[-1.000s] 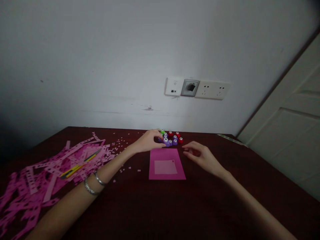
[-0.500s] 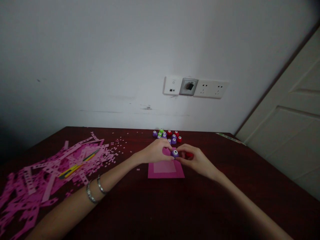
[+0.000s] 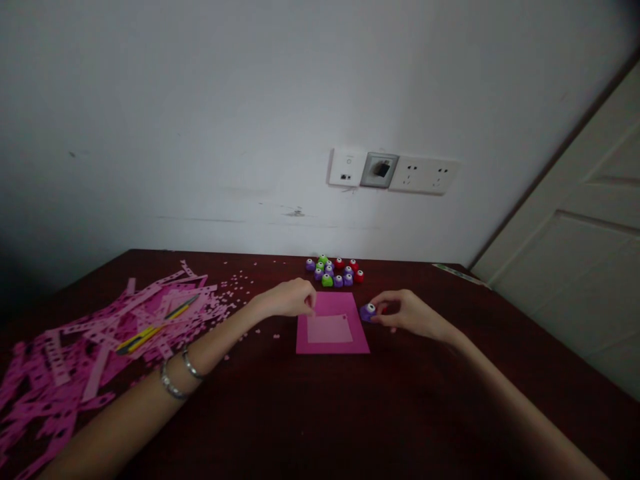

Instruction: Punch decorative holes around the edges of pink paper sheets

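A pink paper sheet [image 3: 332,339] lies on the dark wooden table [image 3: 320,413], with a paler pink square [image 3: 329,329] on top of it. My right hand [image 3: 406,313] is closed on a small purple paper punch [image 3: 369,310] at the sheet's right edge. My left hand [image 3: 289,299], fingers curled, rests at the sheet's upper left corner; I cannot make out anything in it. Behind the sheet sits a cluster of small punches [image 3: 334,271] in purple, green and red.
A heap of punched pink paper strips [image 3: 75,360] covers the table's left side, with a yellow craft knife [image 3: 150,330] on it and tiny pink bits scattered nearby. Wall sockets [image 3: 393,173] are on the white wall behind; a door [image 3: 575,260] stands to the right.
My left hand took a purple punch from the cluster, brought it over the sheet and passed it to my right hand. The hands have since moved apart.
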